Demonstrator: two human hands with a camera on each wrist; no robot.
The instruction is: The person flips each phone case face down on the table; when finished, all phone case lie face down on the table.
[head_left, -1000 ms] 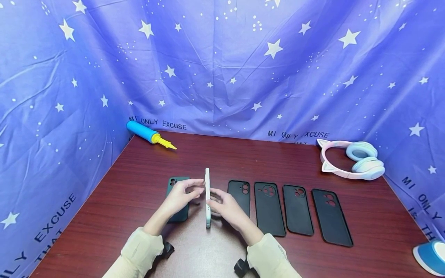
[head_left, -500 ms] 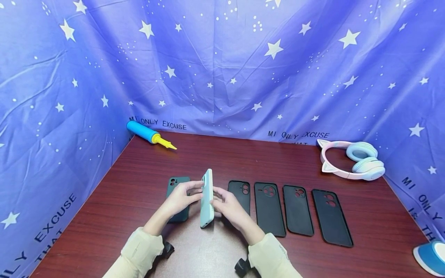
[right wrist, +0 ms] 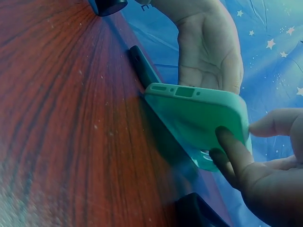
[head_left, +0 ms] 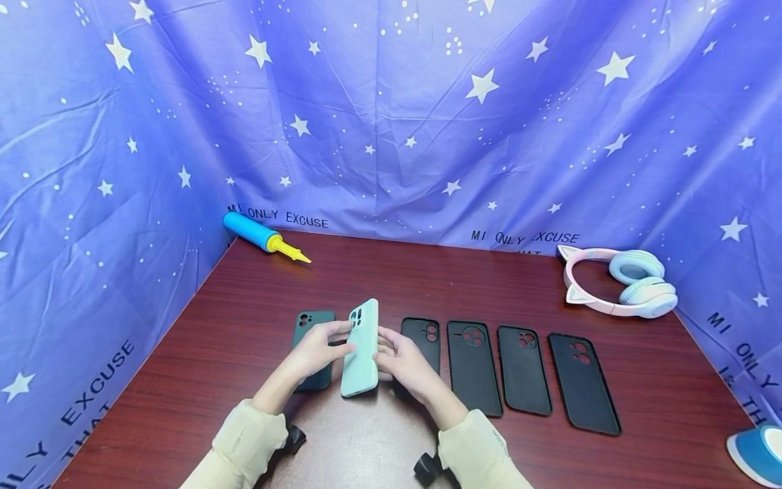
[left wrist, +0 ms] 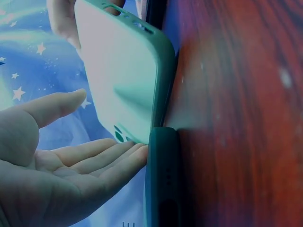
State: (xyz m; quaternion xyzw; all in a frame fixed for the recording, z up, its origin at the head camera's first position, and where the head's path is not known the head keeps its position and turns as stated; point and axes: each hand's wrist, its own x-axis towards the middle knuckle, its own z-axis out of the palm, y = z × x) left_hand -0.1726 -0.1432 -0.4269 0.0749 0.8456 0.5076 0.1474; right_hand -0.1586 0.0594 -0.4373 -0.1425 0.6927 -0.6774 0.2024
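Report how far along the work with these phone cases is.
Apparently done: four rectangular black phone cases and a dark green one lie flat on the reddish-brown wooden table.
In hand: the right hand pinches a mint-green phone case with camera cutouts, tilted up; the left hand is beside it.
Remaining, probably: laying that case down; it isn't flat yet.

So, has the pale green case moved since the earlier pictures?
Yes: the pale green case has turned, its lower corner swinging left toward the dark green case.
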